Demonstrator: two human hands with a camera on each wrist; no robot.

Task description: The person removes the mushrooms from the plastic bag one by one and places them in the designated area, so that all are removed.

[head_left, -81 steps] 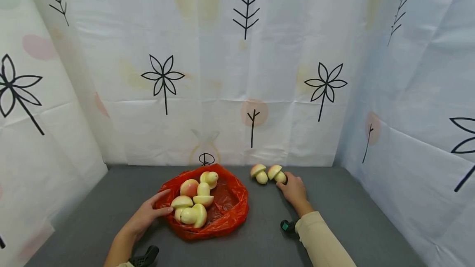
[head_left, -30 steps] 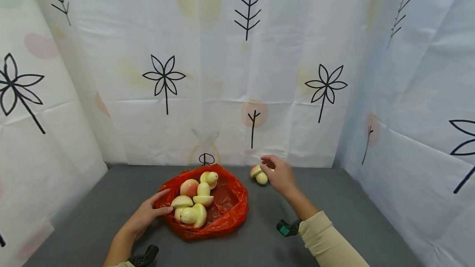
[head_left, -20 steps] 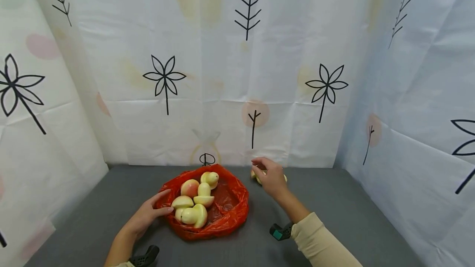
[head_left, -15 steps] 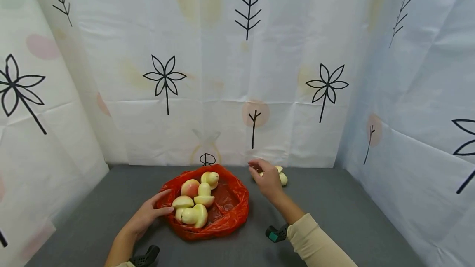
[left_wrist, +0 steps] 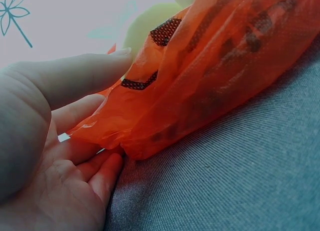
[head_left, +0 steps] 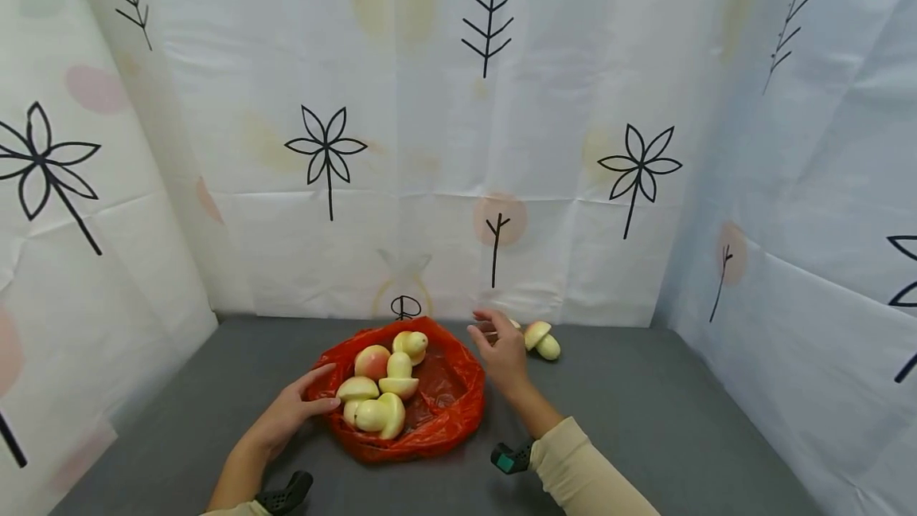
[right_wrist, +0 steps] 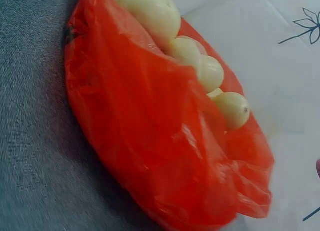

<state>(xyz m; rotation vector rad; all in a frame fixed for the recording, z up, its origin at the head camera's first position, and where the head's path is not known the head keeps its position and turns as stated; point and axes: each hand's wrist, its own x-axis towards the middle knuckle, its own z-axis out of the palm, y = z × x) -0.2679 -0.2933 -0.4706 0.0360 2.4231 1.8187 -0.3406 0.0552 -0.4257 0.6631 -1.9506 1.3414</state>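
Note:
A red plastic bag (head_left: 458,420) lies with its mouth open on the grey table, holding several mushroom-shaped pieces (head_left: 372,416) with pale stems and pinkish caps. At the bag's left rim my left hand (head_left: 290,414) holds the plastic; in the left wrist view the thumb (left_wrist: 95,73) lies over the edge, with fingers behind it. My right hand (head_left: 505,353) hovers just right of the bag, fingers loosely bent, nothing seen in its grasp. Behind it a mushroom piece is mostly hidden. To its right lies another mushroom piece (head_left: 547,342).
A grey cloth-like tabletop (head_left: 645,420) lies around the bag. White patterned curtains (head_left: 430,142) stand behind and at both sides. Each wrist wears a black device (head_left: 512,459).
My right hand has let go of the rightmost mushroom piece and shifted left, in front of the other one. My left hand stays at the bag's rim. The view has turned slightly.

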